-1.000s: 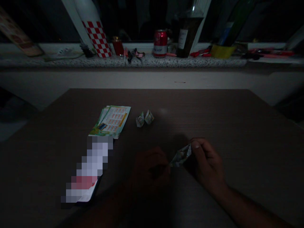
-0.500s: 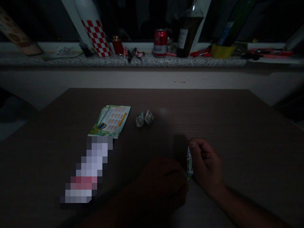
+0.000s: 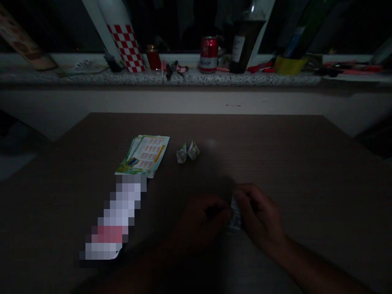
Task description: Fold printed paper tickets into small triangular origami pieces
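The room is dim, with a dark glass window [image 3: 165,24] over a speckled grey stone sill [image 3: 190,77]. Below is a brown, wood-look table [image 3: 275,143].

The right hand [image 3: 260,216] holds a small, printed, folded paper [image 3: 235,216] between thumb and fingers, right of the table's middle. The left hand [image 3: 205,216] has finger and thumb close together at the paper's left side; it is too dark to tell if they grip it.

Toward the far edge, a pointy green-and-white paper shape [image 3: 181,155] and its pointy twin [image 3: 193,151] look all folded. The held one seems only partly done. A pile of flat green-and-white cards [image 3: 150,151], nearer the far left corner, is not folded.

On the sill, a clear glass bottle [image 3: 239,47] has dark stuff inside. I can't see inside the red and silver can [image 3: 209,53].
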`<state>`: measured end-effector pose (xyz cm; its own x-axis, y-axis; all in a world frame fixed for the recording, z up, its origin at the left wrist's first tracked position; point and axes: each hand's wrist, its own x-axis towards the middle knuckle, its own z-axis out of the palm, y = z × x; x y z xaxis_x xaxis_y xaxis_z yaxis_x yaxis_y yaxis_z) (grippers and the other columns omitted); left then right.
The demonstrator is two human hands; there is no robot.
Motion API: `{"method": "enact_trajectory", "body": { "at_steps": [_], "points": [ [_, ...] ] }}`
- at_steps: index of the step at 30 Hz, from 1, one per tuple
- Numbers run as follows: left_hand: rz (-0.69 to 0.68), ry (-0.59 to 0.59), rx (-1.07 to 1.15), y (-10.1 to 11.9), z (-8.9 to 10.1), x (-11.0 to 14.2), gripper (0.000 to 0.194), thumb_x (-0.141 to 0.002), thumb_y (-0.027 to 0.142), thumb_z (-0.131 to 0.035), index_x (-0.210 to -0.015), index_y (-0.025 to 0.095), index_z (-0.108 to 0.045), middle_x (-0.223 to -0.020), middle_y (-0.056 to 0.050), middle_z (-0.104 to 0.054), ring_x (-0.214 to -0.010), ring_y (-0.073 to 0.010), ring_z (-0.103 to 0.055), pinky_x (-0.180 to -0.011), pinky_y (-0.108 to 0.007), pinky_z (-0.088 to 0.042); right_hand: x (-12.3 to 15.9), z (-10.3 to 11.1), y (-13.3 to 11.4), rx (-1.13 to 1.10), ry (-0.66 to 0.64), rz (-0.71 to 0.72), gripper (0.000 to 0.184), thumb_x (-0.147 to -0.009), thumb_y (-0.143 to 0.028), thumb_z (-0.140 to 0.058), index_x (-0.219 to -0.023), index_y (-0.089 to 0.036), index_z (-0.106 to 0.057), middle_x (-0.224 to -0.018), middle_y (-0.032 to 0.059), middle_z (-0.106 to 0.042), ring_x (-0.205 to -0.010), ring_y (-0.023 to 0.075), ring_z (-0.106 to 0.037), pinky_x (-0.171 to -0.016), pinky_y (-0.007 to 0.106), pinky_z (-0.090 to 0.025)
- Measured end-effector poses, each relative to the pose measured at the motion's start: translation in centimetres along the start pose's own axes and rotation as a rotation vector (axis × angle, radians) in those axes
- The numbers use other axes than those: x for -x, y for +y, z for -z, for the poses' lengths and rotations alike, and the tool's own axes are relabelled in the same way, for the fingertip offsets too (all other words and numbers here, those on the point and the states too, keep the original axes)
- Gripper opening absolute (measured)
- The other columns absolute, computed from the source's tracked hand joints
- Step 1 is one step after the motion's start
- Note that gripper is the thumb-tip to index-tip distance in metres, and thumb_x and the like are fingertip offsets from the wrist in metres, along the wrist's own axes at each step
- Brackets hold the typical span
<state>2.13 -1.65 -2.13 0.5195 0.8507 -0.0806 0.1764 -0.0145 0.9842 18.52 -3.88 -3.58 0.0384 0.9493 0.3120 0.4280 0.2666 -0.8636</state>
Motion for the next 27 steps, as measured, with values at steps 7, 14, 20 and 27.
{"method": "enact_trajectory", "body": {
  "at_steps": [7, 14, 20, 27],
  "points": [
    [0.132, 0.006, 0.409, -0.7, 0.8, -0.6, 0.024, -0.075, 0.037, -0.069, -0.072, 0.014, -0.063, -0.063, 0.003, -0.054, -0.057, -0.0087, -0.044, -0.054, -0.021, -0.034, -0.1, 1.2, 0.7, -0.240, -0.343, -0.013, 0.040, -0.096, -0.039, -0.041, -0.061, -0.019, -0.041, -0.055, -0.0058, -0.031, -0.048, 0.0086, -0.032, -0.045, 0.022, -0.026],
    [0.147, -0.060, 0.397, -0.8, 0.7, -0.4, 0.027, -0.077, 0.039, -0.067, -0.074, 0.013, -0.063, -0.061, 0.003, -0.051, -0.054, -0.0078, -0.041, -0.051, -0.020, -0.029, -0.2, 1.1, 0.1, -0.231, -0.465, 0.065, 0.038, -0.096, -0.030, -0.039, -0.060, -0.020, -0.039, -0.055, -0.0062, -0.027, -0.047, 0.0078, -0.027, -0.044, 0.022, -0.024],
    [0.161, -0.071, 0.384, -0.6, 0.6, -0.3, 0.030, -0.076, 0.042, -0.068, -0.074, 0.013, -0.063, -0.060, 0.004, -0.049, -0.054, -0.0080, -0.039, -0.052, -0.021, -0.029, -0.1, 1.0, -0.4, -0.223, -0.437, 0.097, 0.038, -0.095, -0.028, -0.036, -0.058, -0.020, -0.038, -0.054, -0.0060, -0.027, -0.045, 0.0083, -0.026, -0.043, 0.022, -0.024],
    [0.141, -0.090, 0.364, -0.9, 0.5, -0.1, 0.030, -0.076, 0.041, -0.069, -0.069, 0.013, -0.062, -0.057, 0.004, -0.047, -0.053, -0.0078, -0.039, -0.051, -0.021, -0.028, 0.2, 0.9, 0.4, -0.246, -0.401, 0.032, 0.043, -0.097, -0.034, -0.037, -0.056, -0.020, -0.035, -0.052, -0.0065, -0.026, -0.044, 0.0077, -0.026, -0.042, 0.022, -0.023]
  ]
}}
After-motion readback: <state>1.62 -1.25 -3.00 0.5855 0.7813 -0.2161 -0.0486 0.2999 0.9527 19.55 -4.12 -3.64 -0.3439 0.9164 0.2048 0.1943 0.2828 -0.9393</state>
